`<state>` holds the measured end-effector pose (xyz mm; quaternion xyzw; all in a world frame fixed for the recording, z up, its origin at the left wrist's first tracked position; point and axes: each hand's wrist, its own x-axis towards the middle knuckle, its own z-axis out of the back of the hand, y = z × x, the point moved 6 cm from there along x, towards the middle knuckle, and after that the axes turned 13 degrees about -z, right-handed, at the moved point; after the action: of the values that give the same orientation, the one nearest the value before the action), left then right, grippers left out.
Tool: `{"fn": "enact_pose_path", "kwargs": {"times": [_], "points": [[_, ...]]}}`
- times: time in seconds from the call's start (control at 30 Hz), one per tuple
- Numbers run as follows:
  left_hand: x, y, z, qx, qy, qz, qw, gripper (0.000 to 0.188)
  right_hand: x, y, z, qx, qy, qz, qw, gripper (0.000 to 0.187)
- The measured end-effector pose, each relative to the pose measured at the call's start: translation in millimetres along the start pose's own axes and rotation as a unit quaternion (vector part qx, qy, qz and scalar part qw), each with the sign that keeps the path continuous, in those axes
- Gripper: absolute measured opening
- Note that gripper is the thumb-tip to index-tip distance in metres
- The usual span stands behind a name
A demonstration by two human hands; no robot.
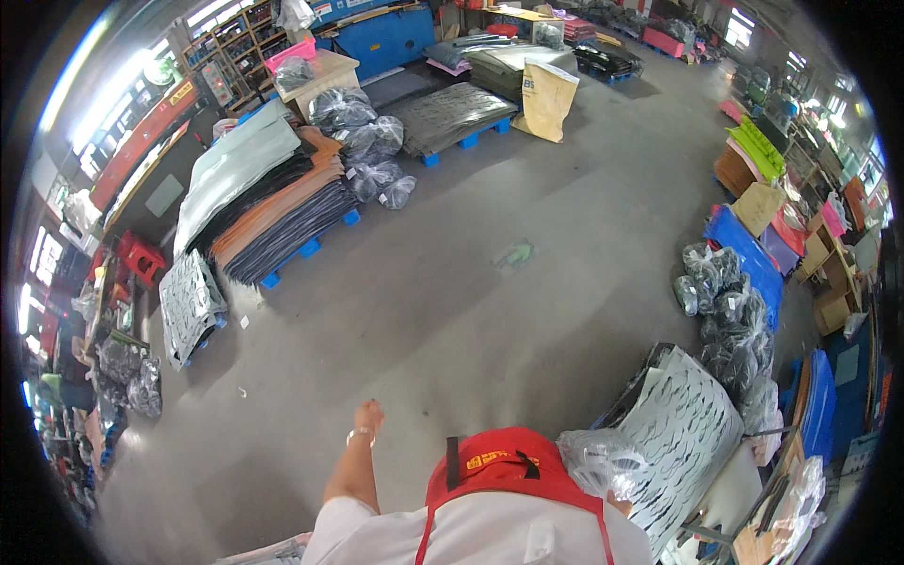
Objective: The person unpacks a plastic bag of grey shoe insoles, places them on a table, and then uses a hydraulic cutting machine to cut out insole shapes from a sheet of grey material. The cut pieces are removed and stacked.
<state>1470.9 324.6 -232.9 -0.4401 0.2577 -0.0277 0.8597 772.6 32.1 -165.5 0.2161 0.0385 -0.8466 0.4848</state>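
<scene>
Two hands: L hand loosely curled, nothing visible in it; R hand mostly hidden, can't tell grip. Clear bag approx. 11 o'clock from R hand (nearer), long axis roughly 9-to-3; sheet stack at 1 o'clock.

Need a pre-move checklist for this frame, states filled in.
1. Left hand unloaded: ok, nothing visible in it.
2. Right hand gripping the clear plastic bag: cannot tell, hand mostly hidden.
3. Bag apart from the patterned sheets: cannot tell, they overlap in this view.
4. Floor free of litter: not ok, a white scrap lies at left.
5. Tan sack upright: ok, it stands on the floor.
</scene>
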Motion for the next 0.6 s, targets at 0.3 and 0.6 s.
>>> {"fn": "enact_pose_path", "kwargs": {"times": [0.3,0.6], "points": [[86.7,-221.9,-185.9,0.147,0.156,-0.135,0.967,0.026,111.3,76.7,-34.4,-0.058,0.122,-0.036,0.990,0.057],[85.4,-290.6,-374.4,0.448,0.468,-0.163,0.744,0.026,226.9,171.5,14.7,-0.007,0.141,-0.053,0.989,0.055]]}}
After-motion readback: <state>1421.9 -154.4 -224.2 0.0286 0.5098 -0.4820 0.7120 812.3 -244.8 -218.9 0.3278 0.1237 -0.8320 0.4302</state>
